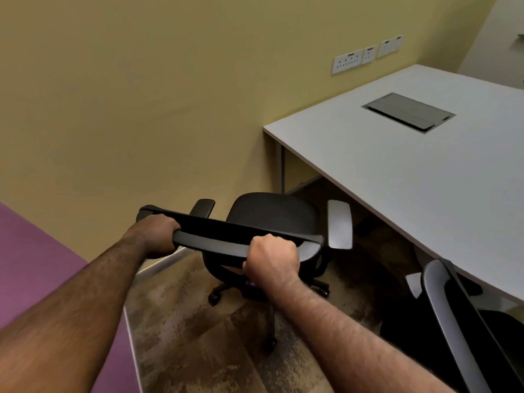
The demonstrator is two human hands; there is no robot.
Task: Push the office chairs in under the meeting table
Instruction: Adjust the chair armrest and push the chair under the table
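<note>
Both hands (left (158,232), right (270,258)) clamped on chair (272,214) backrest top; rolls easily on casters, may swivel; bench (397,171) close.

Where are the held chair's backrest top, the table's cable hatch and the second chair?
backrest top (226,236), head view: middle of the top rail, between both hands.
cable hatch (408,112), head view: centre of the grey lid.
second chair (450,316), head view: its grey back frame.

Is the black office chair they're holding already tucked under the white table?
No, the black office chair's seat sits clear of the white table's edge.
</note>
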